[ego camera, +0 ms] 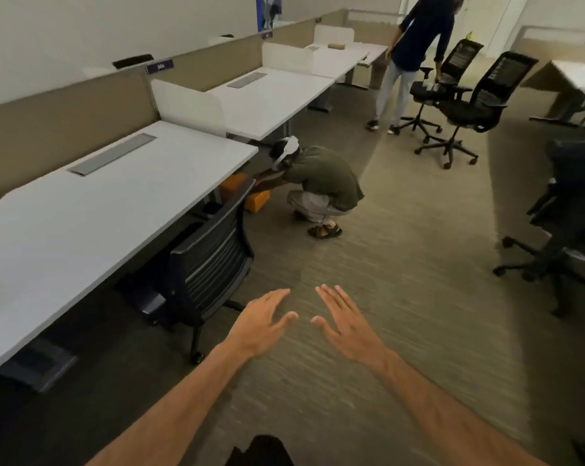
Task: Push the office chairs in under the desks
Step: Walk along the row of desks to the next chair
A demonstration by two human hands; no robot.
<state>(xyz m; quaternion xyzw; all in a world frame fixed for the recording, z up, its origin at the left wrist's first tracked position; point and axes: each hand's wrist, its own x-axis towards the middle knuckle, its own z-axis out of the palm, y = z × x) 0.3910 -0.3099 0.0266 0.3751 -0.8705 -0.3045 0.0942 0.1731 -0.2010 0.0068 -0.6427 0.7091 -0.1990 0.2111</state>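
A black mesh-backed office chair (210, 260) sits with its seat under the near white desk (92, 210) on the left. My left hand (262, 322) and my right hand (346, 326) hover side by side above the carpet, just right of that chair's back, fingers spread and holding nothing. Neither hand touches the chair. Two more black chairs (476, 105) stand out in the aisle at the far right. Another dark chair (566, 210) stands away from the desks at the right edge, blurred.
A person (318, 183) crouches at the second desk (270, 99) beside orange boxes (257, 200). Another person (415, 45) stands by the far chairs, one hand on a chair. Tan partitions run behind the desk row. A white desk (583, 79) stands at the far right.
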